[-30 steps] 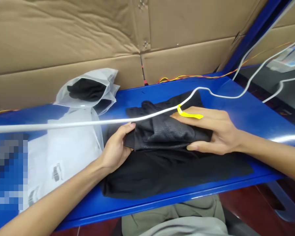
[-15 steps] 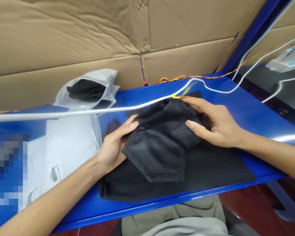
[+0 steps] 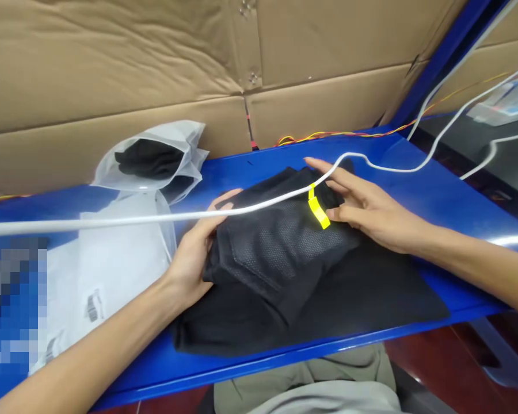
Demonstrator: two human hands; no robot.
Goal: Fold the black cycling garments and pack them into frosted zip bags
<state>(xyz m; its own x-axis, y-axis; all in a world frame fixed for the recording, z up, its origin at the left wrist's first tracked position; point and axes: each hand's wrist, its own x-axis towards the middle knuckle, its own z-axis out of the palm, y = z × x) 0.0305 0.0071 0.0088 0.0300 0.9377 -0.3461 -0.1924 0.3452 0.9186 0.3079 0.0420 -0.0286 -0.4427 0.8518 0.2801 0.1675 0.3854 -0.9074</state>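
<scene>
A folded black garment with a mesh panel lies on a flat layer of black cloth. My left hand curls around the garment's left edge and holds it. My right hand rests at the garment's right side, fingers spread and nothing held. A white cable runs above the garment, just over my left hand's fingers. A bright yellow tag hangs from the cable beside my right fingers.
A translucent bag holding black cloth and a flat white plastic bag lie to the left on the blue metal table. Cardboard sheets stand behind it. Thin coloured wires run along its back edge.
My right hand has drawn back and spread its fingers off the garment. The yellow tag now lies over the garment, and the folded garment has flattened slightly. My left hand still holds its edge.
</scene>
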